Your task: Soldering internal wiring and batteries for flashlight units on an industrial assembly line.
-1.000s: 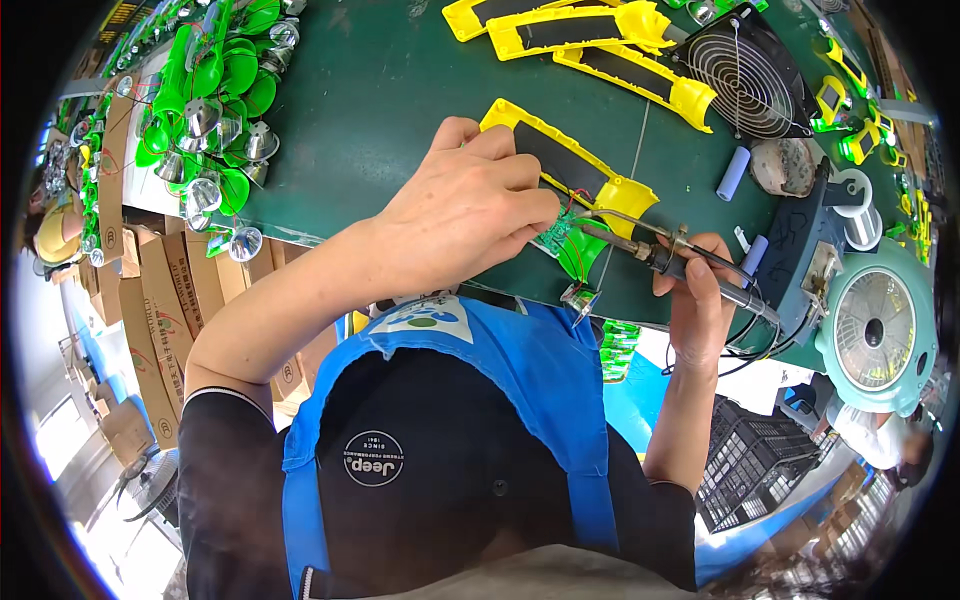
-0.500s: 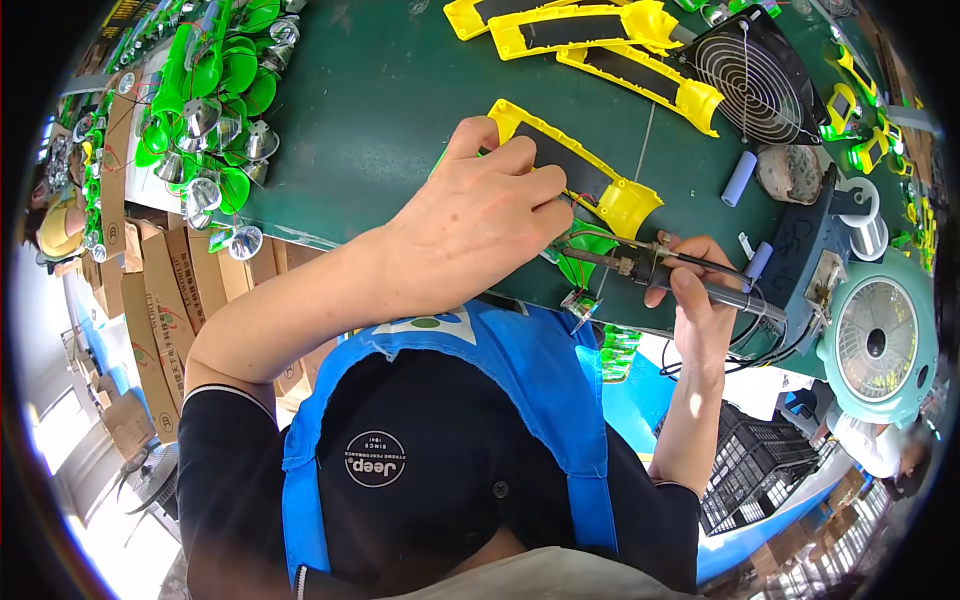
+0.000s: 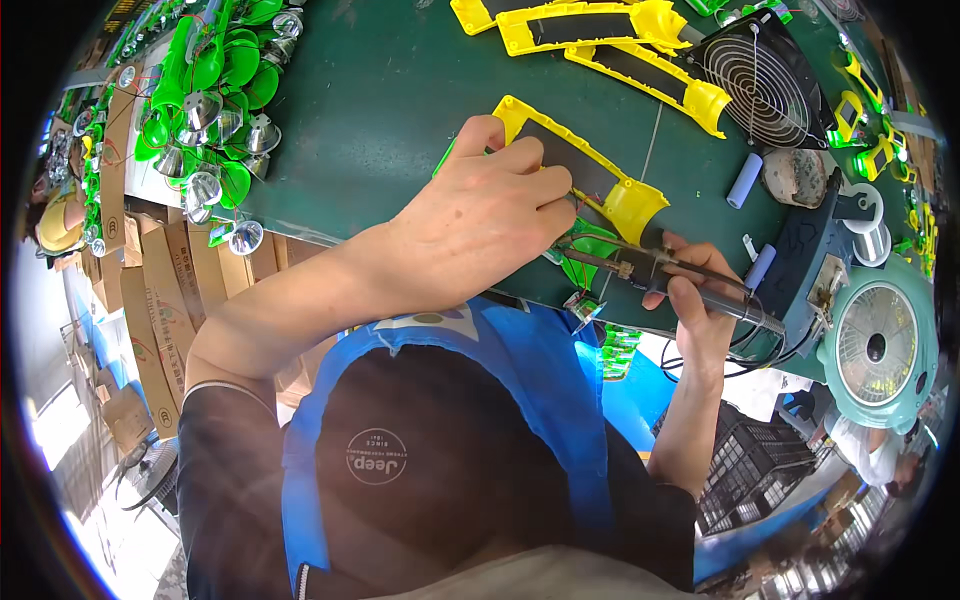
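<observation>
My left hand [image 3: 490, 200] is closed over a green plastic housing [image 3: 592, 248], which shows beyond both sides of my fingers; most of it is hidden. A yellow plastic shell [image 3: 636, 208] with a dark inner panel lies on the table just beyond that hand. Held in my right hand [image 3: 697, 305] is a soldering iron [image 3: 740, 310] with a thin second rod alongside it. Its front end points left, under my left fingers, where the tip is hidden. Below the green housing a small part with thin wires [image 3: 582, 306] sits by the table edge.
More yellow shells [image 3: 590, 27] lie at the back. A black fan with a wire guard [image 3: 760, 85], blue cylindrical cells [image 3: 744, 180], a solder spool [image 3: 870, 240] and a teal fan [image 3: 876, 345] stand right. Green housings with silver reflectors [image 3: 205, 110] pile up left.
Both hands keep nearly the same place and hold. The front of the soldering iron has shifted very slightly, and the whole view has moved a little.
</observation>
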Action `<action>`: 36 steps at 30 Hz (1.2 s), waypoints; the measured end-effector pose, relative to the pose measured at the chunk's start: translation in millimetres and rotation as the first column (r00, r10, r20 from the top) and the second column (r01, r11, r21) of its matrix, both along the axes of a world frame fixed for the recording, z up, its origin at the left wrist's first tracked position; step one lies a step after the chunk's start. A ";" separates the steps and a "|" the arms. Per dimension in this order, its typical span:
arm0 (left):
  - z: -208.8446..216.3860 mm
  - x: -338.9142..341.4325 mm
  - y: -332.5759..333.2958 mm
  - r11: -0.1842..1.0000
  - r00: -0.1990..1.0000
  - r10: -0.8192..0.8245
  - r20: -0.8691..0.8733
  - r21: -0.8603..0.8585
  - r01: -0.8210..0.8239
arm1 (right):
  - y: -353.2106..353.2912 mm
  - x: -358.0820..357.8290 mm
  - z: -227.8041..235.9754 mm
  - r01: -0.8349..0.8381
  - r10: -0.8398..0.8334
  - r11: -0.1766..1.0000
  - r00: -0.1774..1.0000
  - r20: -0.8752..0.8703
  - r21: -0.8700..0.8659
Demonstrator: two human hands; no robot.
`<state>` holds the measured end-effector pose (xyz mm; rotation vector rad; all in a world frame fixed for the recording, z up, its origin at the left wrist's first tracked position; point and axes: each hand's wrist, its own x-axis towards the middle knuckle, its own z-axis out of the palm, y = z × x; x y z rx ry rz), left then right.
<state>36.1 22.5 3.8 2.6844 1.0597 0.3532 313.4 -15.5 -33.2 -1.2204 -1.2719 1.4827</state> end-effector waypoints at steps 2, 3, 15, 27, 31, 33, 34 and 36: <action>1.1 0.4 0.2 1.000 1.000 -0.004 -0.028 0.013 0.004 | -0.4 1.9 -4.0 -0.003 0.002 0.998 1.000 0.005 0.064; 1.1 0.7 0.1 1.000 1.000 -0.003 -0.026 0.012 0.003 | -2.7 0.7 -3.0 -0.002 0.001 0.998 1.000 0.004 0.065; -3.1 3.6 0.7 0.999 1.000 0.013 0.000 0.030 -0.013 | -8.6 4.3 -7.3 0.199 -0.203 0.979 0.954 -0.222 -0.040; 6.7 -8.2 43.6 0.985 0.966 0.090 0.243 -0.168 -0.050 | 1.9 3.8 9.9 0.357 -0.300 0.834 0.933 -0.198 0.421; -17.4 -3.6 71.6 0.996 1.000 -0.001 0.015 -0.088 0.002 | 24.5 -20.9 15.1 0.211 -0.314 0.812 0.944 0.103 0.544; -16.8 -6.1 72.8 0.996 0.988 -0.075 0.132 0.066 0.067 | 33.6 -21.7 -9.3 0.211 -0.240 0.777 0.970 -0.031 0.593; -13.7 -7.1 69.4 0.974 0.988 -0.079 0.130 0.220 0.049 | 37.0 -17.2 -16.3 0.169 -0.222 0.733 0.975 -0.003 0.659; 13.2 -27.1 47.7 0.976 0.980 -0.134 0.149 0.192 0.104 | 43.3 -16.6 -18.2 0.075 -0.254 0.661 0.959 0.128 0.747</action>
